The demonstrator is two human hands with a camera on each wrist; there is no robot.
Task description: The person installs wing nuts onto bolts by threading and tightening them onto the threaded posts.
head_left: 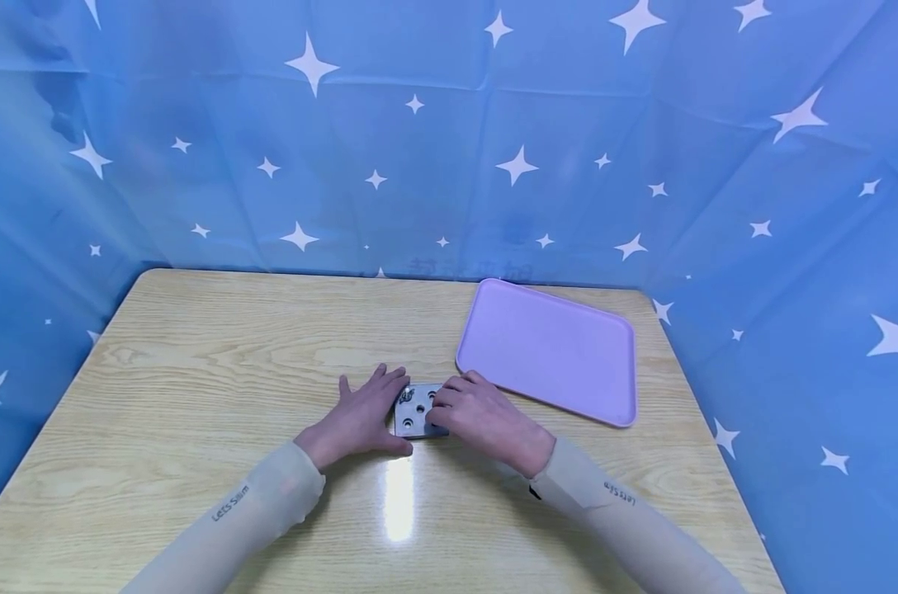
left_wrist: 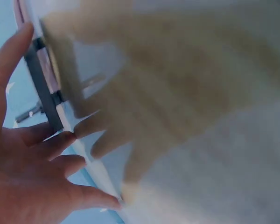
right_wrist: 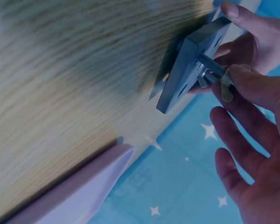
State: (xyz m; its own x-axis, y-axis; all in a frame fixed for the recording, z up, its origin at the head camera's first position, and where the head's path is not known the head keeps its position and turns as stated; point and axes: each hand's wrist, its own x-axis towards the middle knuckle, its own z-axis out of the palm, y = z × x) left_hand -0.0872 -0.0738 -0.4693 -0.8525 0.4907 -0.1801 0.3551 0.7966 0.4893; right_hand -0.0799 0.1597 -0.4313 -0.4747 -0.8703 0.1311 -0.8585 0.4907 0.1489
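Note:
A flat metal plate (head_left: 422, 394) with several holes stands slightly raised over the wooden table. My left hand (head_left: 361, 417), thumb and fingers spread, holds its left side, the thumb at the near corner and the forefinger at the far one. From the plate a threaded bolt (right_wrist: 210, 64) sticks up. At its top my right hand (head_left: 482, 417) pinches a wing nut (right_wrist: 227, 92) between thumb and forefinger, the other fingers loosely bent. Another wing nut (head_left: 407, 396) sits at the plate's far left corner. In the head view the right fingers hide the plate's right side.
A shallow lilac tray (head_left: 553, 299) lies at the back right of the wooden table (head_left: 219, 355), close beyond the right hand. A blue curtain (head_left: 449, 165) with white stars hangs behind and around the table.

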